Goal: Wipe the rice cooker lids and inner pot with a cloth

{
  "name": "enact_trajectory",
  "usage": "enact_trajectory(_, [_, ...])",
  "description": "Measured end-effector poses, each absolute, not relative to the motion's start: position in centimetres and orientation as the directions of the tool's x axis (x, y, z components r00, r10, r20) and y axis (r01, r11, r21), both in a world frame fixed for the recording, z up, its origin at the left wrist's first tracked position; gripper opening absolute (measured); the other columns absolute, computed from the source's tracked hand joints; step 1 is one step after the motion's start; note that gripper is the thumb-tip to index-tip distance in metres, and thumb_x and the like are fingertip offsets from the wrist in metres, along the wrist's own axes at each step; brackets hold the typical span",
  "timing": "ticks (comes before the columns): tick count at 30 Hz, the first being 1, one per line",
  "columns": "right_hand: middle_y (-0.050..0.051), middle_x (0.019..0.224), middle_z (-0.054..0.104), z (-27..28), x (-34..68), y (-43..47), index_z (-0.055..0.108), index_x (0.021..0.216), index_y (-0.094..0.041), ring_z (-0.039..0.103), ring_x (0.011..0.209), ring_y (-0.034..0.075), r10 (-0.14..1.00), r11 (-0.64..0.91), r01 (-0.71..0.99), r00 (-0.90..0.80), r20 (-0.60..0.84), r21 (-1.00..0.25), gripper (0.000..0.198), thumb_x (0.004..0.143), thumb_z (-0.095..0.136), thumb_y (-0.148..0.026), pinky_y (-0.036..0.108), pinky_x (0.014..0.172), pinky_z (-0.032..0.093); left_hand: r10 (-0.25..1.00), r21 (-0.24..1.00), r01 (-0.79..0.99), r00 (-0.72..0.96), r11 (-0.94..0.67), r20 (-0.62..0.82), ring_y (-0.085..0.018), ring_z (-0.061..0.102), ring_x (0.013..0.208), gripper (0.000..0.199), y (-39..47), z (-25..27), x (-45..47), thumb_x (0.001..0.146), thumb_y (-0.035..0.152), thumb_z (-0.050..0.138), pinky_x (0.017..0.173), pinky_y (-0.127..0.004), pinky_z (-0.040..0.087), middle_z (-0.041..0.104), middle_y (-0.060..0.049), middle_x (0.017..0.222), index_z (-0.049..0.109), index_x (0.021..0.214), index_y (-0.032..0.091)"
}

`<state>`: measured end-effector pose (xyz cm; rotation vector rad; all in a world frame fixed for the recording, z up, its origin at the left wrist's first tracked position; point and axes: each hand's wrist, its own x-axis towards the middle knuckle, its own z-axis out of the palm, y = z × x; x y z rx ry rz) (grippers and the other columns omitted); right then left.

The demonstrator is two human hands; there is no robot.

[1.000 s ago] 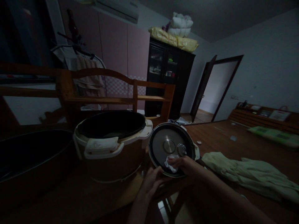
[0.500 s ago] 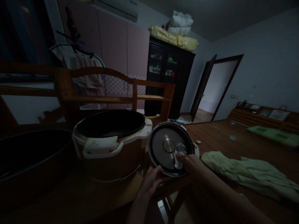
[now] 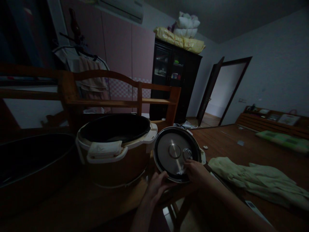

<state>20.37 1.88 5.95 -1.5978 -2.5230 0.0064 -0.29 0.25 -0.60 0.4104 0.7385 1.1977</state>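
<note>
A round pressure cooker lid [image 3: 169,159] stands tilted on the wooden table, its metal inner face and dark seal ring toward me. My left hand [image 3: 158,187] grips its lower left rim, thumb on the edge. My right hand [image 3: 194,169] is closed on a crumpled white tissue [image 3: 180,171], pressed against the lower right of the inner face, just below the small valve [image 3: 187,153]. Left of the lid stands the cooker body [image 3: 116,164], white-rimmed and uncovered, with a dark inside.
A large dark pot [image 3: 36,167] stands at the far left on the wooden table [image 3: 96,206]. A wooden rail shelf [image 3: 103,103] rises behind the cooker. To the right, a pale green cloth [image 3: 253,177] lies on a brown wooden surface [image 3: 224,145], with a white remote control [image 3: 258,212] nearer me.
My right hand has slid slightly down along the lid with the tissue, which now shows less. My left hand keeps its place on the rim.
</note>
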Motion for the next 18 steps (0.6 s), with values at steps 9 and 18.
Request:
enact_trajectory(9, [0.009,0.116,0.067,5.2,18.1,1.9,0.07,0.11,-0.02,0.062,0.108,0.02,0.723,0.672,0.572,-0.644,0.25,-0.471,0.046,0.077,0.045,-0.001,0.032,0.092,0.048,0.948,0.666,-0.676,0.19,0.316,-0.256,-0.019,0.067,0.08,0.018,0.6,-1.7,-0.2,0.072,0.007,0.068,0.079,-0.045,0.06,0.066,-0.004,0.075,0.053,0.067,0.016])
enact_trajectory(18, [0.007,0.149,0.039,6.7,14.7,4.5,0.047,0.14,-0.02,0.032,0.139,0.016,0.509,0.852,0.446,-0.827,0.238,-0.274,0.055,0.088,0.041,-0.004,0.034,0.116,0.027,0.957,0.657,-0.696,0.219,0.291,-0.191,-0.016,0.066,0.078,0.019,0.3,-0.8,-0.4,0.072,0.005,0.064,0.079,-0.043,0.059,0.068,-0.003,0.083,0.06,0.088,0.015])
